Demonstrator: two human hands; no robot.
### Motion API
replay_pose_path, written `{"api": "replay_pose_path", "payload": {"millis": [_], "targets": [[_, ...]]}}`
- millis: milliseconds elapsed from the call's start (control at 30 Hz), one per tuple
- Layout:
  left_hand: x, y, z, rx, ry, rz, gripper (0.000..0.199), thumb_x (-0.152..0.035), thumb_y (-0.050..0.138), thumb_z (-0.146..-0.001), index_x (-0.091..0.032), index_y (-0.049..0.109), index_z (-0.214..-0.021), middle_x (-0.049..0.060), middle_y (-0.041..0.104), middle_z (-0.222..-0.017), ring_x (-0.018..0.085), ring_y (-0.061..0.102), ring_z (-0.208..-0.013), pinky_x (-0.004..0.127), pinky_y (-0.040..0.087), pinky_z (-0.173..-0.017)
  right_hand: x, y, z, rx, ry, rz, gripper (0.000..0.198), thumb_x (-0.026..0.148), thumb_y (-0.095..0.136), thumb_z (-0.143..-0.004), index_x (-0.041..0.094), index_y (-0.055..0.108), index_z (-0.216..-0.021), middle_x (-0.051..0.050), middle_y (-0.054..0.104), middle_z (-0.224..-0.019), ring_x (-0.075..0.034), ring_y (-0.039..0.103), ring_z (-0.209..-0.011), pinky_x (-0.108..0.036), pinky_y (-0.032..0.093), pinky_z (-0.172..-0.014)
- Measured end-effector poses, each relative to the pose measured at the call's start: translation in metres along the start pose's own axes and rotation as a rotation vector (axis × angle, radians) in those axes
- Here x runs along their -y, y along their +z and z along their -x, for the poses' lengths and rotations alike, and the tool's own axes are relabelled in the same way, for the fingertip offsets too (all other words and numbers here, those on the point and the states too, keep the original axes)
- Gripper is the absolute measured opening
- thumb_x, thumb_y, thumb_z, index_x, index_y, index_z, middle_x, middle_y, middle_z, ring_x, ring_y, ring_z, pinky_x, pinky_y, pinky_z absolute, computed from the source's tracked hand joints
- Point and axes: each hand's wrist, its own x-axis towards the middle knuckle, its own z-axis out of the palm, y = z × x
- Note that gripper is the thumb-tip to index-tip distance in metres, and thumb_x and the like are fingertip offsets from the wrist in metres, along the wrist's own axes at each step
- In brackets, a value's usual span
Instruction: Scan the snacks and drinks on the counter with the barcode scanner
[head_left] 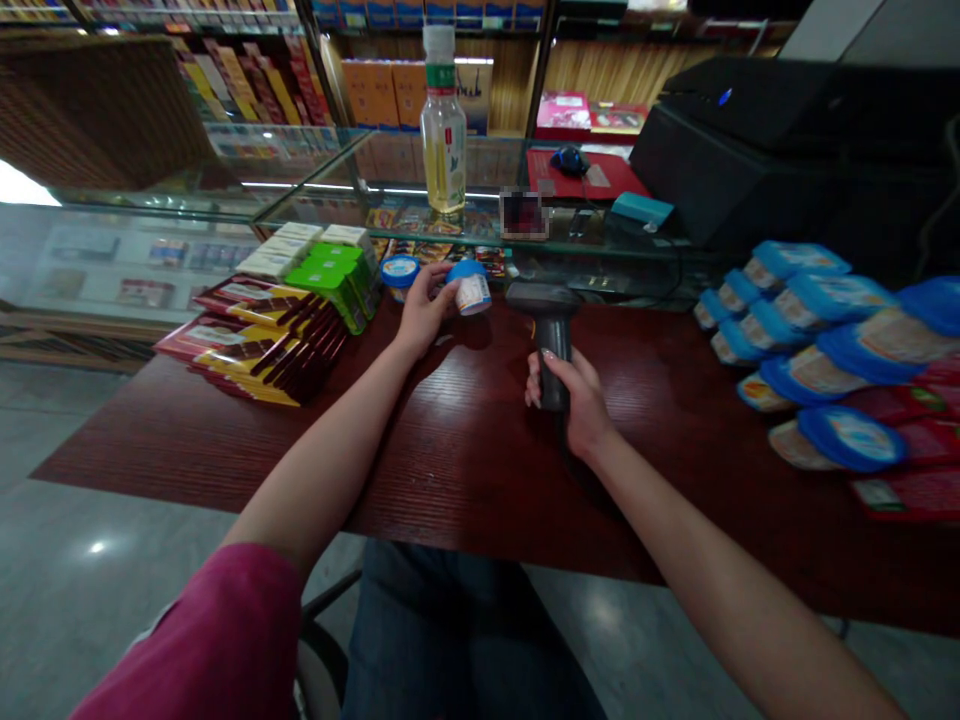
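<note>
My left hand (429, 310) grips a small tub with a blue lid (471, 288), tilted a little above the wooden table. Just left of it, a second blue-lidded tub (399, 275) stands upright on the tabletop. In my right hand (576, 392) is a black barcode scanner (553, 340), its fingers wrapped around the handle. The scanner's head is to the right of the held tub, with a gap between them. A dark cable runs down from the handle.
Left on the table (450, 450) are stacked chocolate packets (247, 335) and green boxes (334, 280). Several blue-lidded tubs (847, 435) and containers (832, 300) stand at the right. A glass counter behind carries a drink bottle (444, 140) and a mouse (570, 160).
</note>
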Motion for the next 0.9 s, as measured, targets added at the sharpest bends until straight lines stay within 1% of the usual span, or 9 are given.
{"api": "replay_pose_path", "payload": {"millis": [67,133,267,400,500,600,667,800,900], "targets": [[-0.0008,-0.0007,0.0014,0.034,-0.062,0.069,0.04,-0.048,0.073,-0.098,-0.026,0.06,-0.128,0.009,0.071,-0.132,0.024,0.074,-0.114,0.035,0.066,-0.087,0.0002,0.0002,0.0,0.013,0.009,-0.005,0.038,0.048,0.082,-0.078,0.025,0.054,-0.088,0.005,0.059,-0.079,-0.009,0.051,-0.053,-0.026,0.05,-0.049],[-0.0018,0.0001,0.0025,0.047,-0.083,0.099,0.038,-0.044,0.074,-0.097,-0.026,0.061,-0.128,0.009,0.072,-0.13,0.023,0.074,-0.111,0.033,0.066,-0.084,0.0005,0.0011,0.0005,0.031,0.01,-0.007,0.038,0.049,0.082,-0.079,0.025,0.055,-0.088,0.005,0.059,-0.078,-0.009,0.051,-0.052,-0.026,0.049,-0.048],[-0.0018,0.0018,0.0028,0.079,-0.08,0.101,0.038,-0.041,0.076,-0.094,-0.026,0.063,-0.127,0.008,0.071,-0.129,0.021,0.073,-0.109,0.032,0.065,-0.084,-0.0003,0.0028,0.001,0.037,0.02,-0.009,0.041,0.051,0.085,-0.077,0.024,0.056,-0.086,0.005,0.059,-0.076,-0.008,0.049,-0.051,-0.024,0.046,-0.044],[0.0005,0.0008,0.0018,0.054,-0.052,0.039,0.039,-0.041,0.079,-0.092,-0.026,0.066,-0.125,0.006,0.072,-0.121,0.02,0.073,-0.103,0.028,0.064,-0.082,-0.0016,0.0026,0.0001,0.043,0.028,-0.013,0.042,0.052,0.086,-0.077,0.023,0.056,-0.083,0.005,0.058,-0.074,-0.008,0.049,-0.049,-0.024,0.045,-0.043],[0.0018,0.0009,0.0012,0.043,-0.064,0.028,0.039,-0.042,0.078,-0.092,-0.027,0.066,-0.125,0.006,0.071,-0.122,0.02,0.073,-0.103,0.031,0.065,-0.084,-0.0012,0.0021,-0.0002,0.06,0.035,-0.019,0.041,0.052,0.085,-0.079,0.023,0.056,-0.085,0.006,0.057,-0.074,-0.007,0.048,-0.048,-0.025,0.045,-0.044],[0.0024,0.0025,0.0009,0.015,-0.075,0.025,0.035,-0.041,0.076,-0.093,-0.026,0.067,-0.123,0.007,0.07,-0.127,0.022,0.073,-0.109,0.038,0.066,-0.088,-0.0006,0.0014,0.0,0.066,0.041,-0.035,0.041,0.05,0.086,-0.078,0.024,0.058,-0.092,0.006,0.057,-0.075,-0.007,0.048,-0.048,-0.025,0.044,-0.044],[0.0029,0.0028,0.0009,0.007,-0.06,0.025,0.034,-0.041,0.077,-0.092,-0.025,0.068,-0.121,0.007,0.07,-0.127,0.023,0.072,-0.111,0.039,0.066,-0.09,-0.001,0.0007,-0.0002,0.06,0.038,-0.043,0.041,0.05,0.086,-0.078,0.024,0.058,-0.092,0.006,0.057,-0.075,-0.007,0.048,-0.048,-0.025,0.044,-0.044],[0.0033,-0.0007,0.001,0.075,-0.074,0.057,0.044,-0.049,0.08,-0.09,-0.027,0.065,-0.126,0.006,0.072,-0.119,0.021,0.073,-0.105,0.035,0.065,-0.088,-0.0035,0.0002,-0.0017,0.051,0.027,-0.064,0.042,0.05,0.087,-0.078,0.024,0.055,-0.086,0.006,0.058,-0.074,-0.007,0.049,-0.048,-0.025,0.044,-0.044],[-0.0018,-0.0015,0.001,0.086,-0.095,0.055,0.052,-0.055,0.082,-0.086,-0.025,0.065,-0.126,0.007,0.072,-0.122,0.022,0.074,-0.105,0.034,0.065,-0.084,-0.0031,0.0009,-0.0005,0.036,-0.011,-0.061,0.042,0.049,0.087,-0.078,0.024,0.055,-0.087,0.006,0.059,-0.074,-0.008,0.05,-0.048,-0.025,0.045,-0.044]]}}
